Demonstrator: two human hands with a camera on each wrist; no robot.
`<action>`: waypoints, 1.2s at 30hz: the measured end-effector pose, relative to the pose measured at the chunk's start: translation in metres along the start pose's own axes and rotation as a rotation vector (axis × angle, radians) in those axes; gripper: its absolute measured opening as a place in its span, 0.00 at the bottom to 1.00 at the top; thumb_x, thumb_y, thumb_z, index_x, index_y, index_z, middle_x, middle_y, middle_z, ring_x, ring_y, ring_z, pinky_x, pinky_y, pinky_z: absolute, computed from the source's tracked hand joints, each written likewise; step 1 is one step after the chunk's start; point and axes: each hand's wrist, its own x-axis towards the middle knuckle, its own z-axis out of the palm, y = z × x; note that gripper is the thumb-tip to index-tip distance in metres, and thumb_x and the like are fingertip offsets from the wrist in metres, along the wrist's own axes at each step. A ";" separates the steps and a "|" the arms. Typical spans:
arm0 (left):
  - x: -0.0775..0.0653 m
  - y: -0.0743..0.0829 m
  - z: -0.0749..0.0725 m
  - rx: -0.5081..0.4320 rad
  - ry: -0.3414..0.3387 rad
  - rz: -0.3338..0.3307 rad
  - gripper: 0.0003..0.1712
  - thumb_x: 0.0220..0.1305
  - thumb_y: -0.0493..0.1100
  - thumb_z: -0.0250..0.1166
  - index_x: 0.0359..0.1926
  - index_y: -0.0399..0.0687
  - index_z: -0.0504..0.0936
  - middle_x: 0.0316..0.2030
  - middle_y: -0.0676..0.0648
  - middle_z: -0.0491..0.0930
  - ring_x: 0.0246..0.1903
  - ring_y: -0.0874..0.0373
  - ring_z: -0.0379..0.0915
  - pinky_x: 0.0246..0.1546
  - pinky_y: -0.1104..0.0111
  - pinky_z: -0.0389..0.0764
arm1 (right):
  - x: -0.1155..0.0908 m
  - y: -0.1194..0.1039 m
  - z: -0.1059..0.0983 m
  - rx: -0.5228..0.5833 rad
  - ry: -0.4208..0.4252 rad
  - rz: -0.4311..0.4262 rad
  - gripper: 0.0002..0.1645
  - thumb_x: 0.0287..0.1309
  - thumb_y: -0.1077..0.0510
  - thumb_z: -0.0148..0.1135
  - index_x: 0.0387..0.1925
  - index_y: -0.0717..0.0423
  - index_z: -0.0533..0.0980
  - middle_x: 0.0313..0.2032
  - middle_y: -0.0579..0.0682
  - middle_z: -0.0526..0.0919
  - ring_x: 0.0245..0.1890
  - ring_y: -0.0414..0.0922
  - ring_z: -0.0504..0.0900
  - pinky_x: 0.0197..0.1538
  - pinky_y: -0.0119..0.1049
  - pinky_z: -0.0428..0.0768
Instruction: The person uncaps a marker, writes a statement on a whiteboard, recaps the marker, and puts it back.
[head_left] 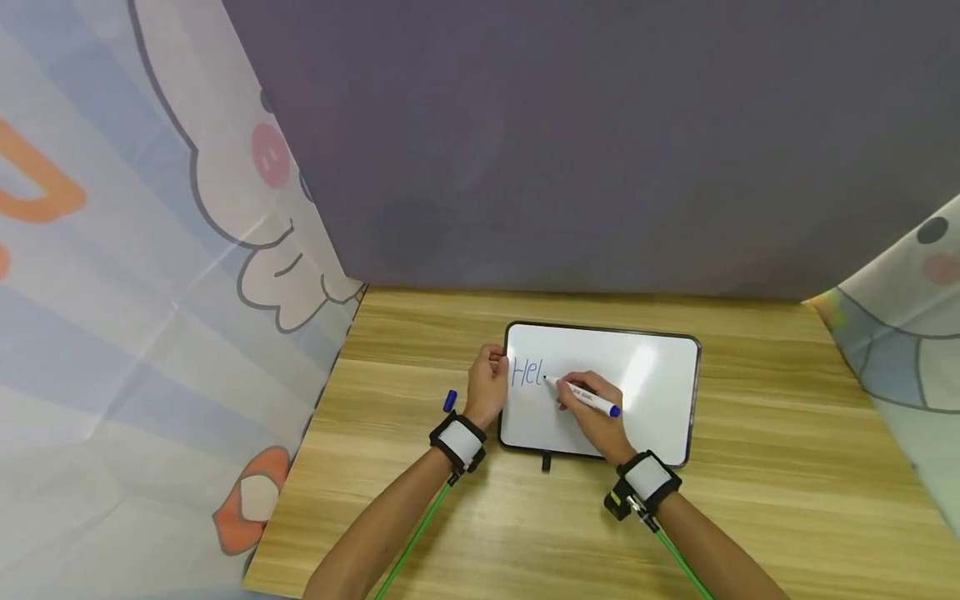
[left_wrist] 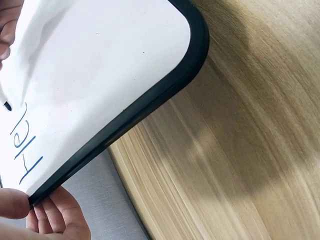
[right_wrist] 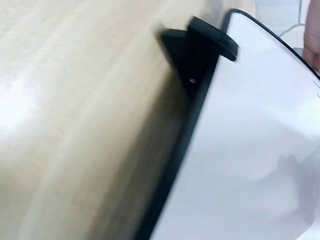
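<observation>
A whiteboard (head_left: 645, 417) with a black frame lies on the wooden table. My left hand (head_left: 487, 385) grips its left edge; in the left wrist view the thumb is on top and the curled fingers are beneath the frame. Between the thumb and fingers of my right hand (head_left: 602, 427) is a white marker (head_left: 592, 399) with a blue end. The marker's dark tip is at the board beside the blue letters "Hel" (head_left: 528, 372), near the upper left. My right hand's fingers are out of the right wrist view.
A blue marker cap (head_left: 450, 401) lies on the table (head_left: 405, 350), left of my left hand. From the board's near edge sticks out a black bracket (right_wrist: 200, 47). A grey panel (head_left: 525, 150) stands behind the table, and printed cloth (head_left: 150, 358) hangs at the left.
</observation>
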 end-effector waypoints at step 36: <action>-0.001 -0.001 -0.002 0.016 -0.008 0.019 0.09 0.66 0.34 0.53 0.46 0.35 0.72 0.37 0.37 0.77 0.34 0.51 0.75 0.34 0.68 0.75 | -0.011 0.007 0.001 0.028 -0.017 0.044 0.05 0.55 0.65 0.62 0.33 0.64 0.78 0.28 0.61 0.81 0.24 0.53 0.82 0.27 0.31 0.80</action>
